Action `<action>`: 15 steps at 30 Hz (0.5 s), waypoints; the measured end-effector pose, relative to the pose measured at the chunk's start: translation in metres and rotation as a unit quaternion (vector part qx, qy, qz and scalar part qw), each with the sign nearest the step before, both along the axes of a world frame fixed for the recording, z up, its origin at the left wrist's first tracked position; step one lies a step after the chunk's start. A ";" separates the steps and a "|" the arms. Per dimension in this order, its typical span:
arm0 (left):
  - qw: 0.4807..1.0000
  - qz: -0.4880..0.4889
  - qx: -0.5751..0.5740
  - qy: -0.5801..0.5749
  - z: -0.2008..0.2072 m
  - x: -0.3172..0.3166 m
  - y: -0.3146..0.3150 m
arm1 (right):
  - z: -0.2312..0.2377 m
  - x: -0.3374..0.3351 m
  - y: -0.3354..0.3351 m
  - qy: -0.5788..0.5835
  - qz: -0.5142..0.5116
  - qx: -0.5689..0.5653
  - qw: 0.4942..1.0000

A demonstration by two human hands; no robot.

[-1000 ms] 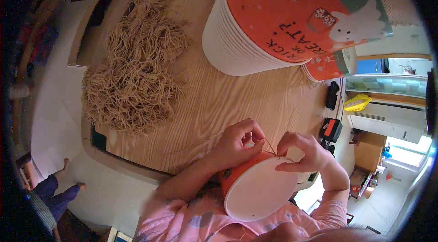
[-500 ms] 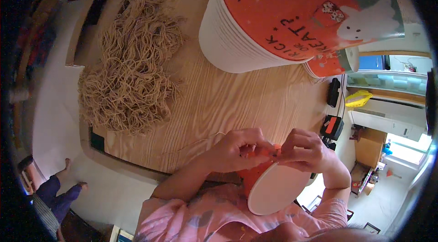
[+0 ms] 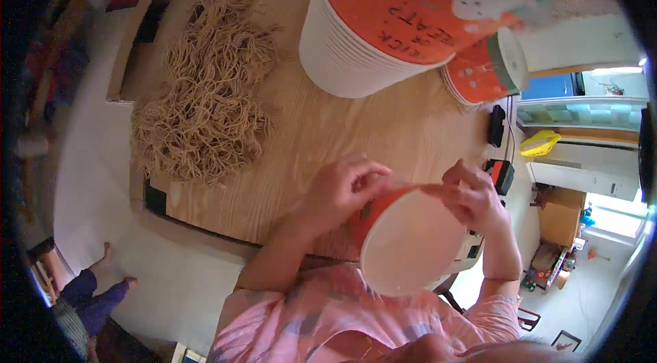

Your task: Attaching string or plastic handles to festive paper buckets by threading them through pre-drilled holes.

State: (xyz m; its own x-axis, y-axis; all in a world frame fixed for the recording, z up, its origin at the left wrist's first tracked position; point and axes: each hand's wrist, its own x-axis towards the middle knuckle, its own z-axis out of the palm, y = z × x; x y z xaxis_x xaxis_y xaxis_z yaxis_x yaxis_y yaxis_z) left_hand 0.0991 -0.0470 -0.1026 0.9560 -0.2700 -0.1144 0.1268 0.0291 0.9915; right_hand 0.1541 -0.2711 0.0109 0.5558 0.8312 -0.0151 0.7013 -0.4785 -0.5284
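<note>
The head view shows two hands holding one orange paper bucket [image 3: 404, 240] close to the body, just past the near edge of the wooden surface [image 3: 287, 151]. The bucket is tipped so its white inside faces up toward the camera. The left hand [image 3: 342, 192] is curled around the bucket's far rim, with its grip closed on the edge. The right hand [image 3: 472, 199] pinches the rim on the other side, fingers tight together; a thin bit of string may be in that pinch, but it is too small to tell.

To do this well, the left hand should keep the bucket from turning while the right hand works at the rim. Small, slow finger moves look best, because the paper wall could bend or tear if squeezed hard.

A big pile of tan string pieces [image 3: 205, 103] lies well apart on the surface. A tall stack of matching buckets [image 3: 383, 28] stands at the far side, with a smaller stack [image 3: 479, 75] just beside it.
</note>
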 end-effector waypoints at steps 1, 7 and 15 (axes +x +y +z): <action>0.996 0.064 0.012 -0.065 -0.006 -0.001 0.002 | 0.002 -0.003 -0.004 -0.027 -0.017 0.009 0.999; 0.969 0.179 0.093 -0.145 0.038 -0.006 0.033 | 0.018 -0.032 -0.023 -0.075 -0.172 -0.012 0.982; 0.935 0.238 0.175 -0.195 0.076 -0.035 0.050 | -0.004 -0.071 -0.030 0.017 -0.463 0.117 0.879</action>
